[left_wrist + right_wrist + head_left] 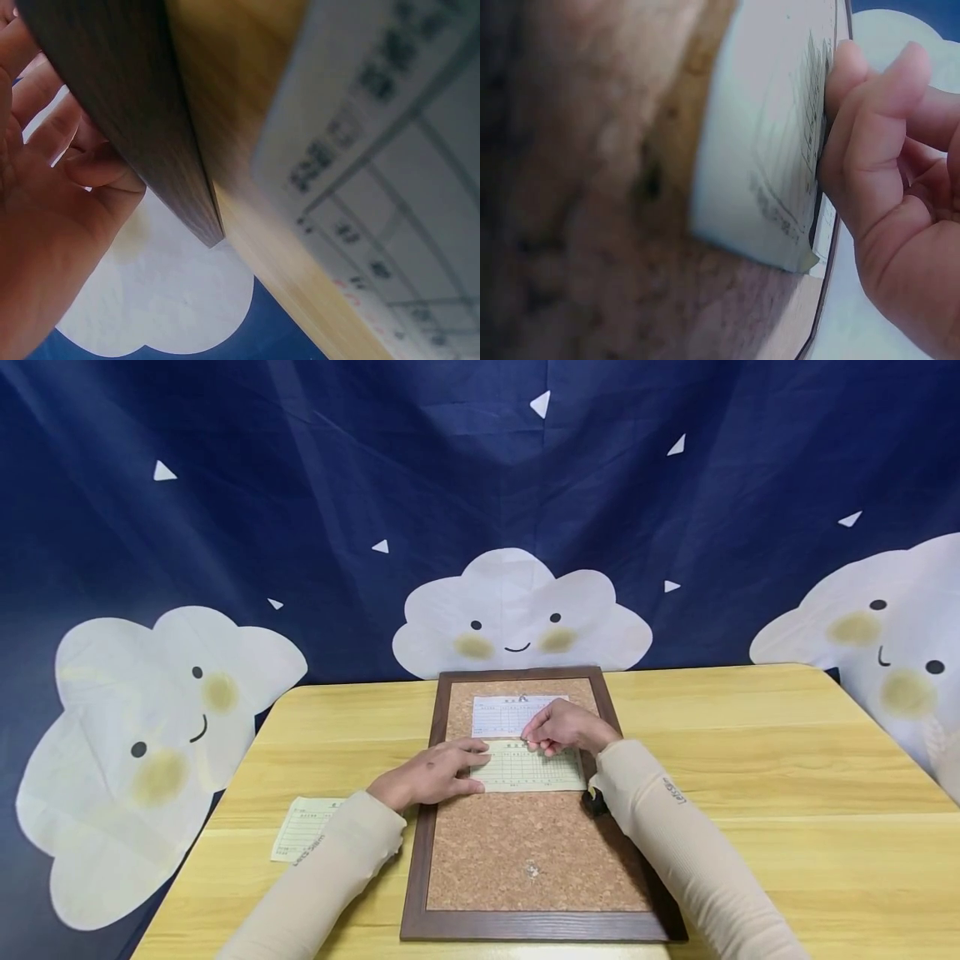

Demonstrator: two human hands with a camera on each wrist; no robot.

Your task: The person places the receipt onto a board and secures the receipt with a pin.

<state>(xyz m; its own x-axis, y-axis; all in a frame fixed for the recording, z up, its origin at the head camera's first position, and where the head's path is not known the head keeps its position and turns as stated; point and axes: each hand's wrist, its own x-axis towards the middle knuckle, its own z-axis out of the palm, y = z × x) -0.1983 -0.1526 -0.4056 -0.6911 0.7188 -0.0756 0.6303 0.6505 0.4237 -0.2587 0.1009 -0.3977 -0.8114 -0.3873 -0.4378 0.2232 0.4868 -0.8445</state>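
Observation:
A framed corkboard (480,852) lies on the table. Across its upper part is a yellow printed slip (525,772), just below a white printed slip (495,717) that has a small pin (522,698) at its top edge. My left hand (438,772) rests over the board's left frame, its fingers spread on the yellow slip's left end. At the slip's top edge my right hand (566,728) pinches a tiny pushpin, mostly hidden by the fingertips. In the right wrist view, the curled fingers (877,150) are close against the paper (757,150).
Another yellow slip (303,827) lies on the table (345,727) left of the board, partly under my left forearm. A small cluster of clear pins (532,870) sits on the lower cork. Behind the table hangs a dark blue cloth (480,468) with printed clouds.

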